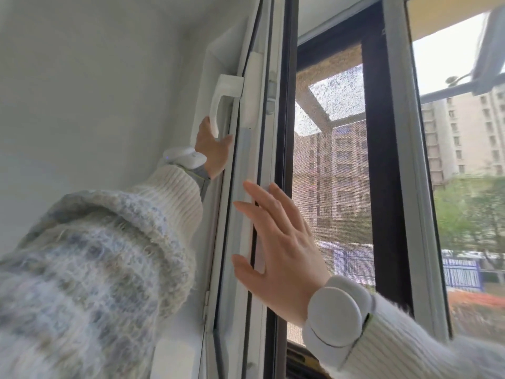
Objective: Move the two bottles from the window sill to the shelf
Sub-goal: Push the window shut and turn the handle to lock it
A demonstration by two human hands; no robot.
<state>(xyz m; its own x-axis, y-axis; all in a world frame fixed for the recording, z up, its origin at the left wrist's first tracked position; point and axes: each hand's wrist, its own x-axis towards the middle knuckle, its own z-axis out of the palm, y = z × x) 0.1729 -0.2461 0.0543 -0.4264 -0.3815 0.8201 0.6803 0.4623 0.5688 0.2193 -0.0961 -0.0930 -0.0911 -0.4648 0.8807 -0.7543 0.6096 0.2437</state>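
Neither bottle nor the shelf is in view. I face a white window sash [247,187] that stands ajar. My left hand [214,151] reaches up to the white window handle [218,105]. The handle's lower end lies in the palm, the fingers are hidden behind it and the thumb points right. My right hand [276,242] lies flat against the sash's edge with its fingers spread and holds nothing. Both wrists carry white round bands.
A black-framed insect screen [333,173] fills the opening right of the sash. A second pane [464,132] further right shows apartment blocks and trees. A plain white wall [95,91] is at the left.
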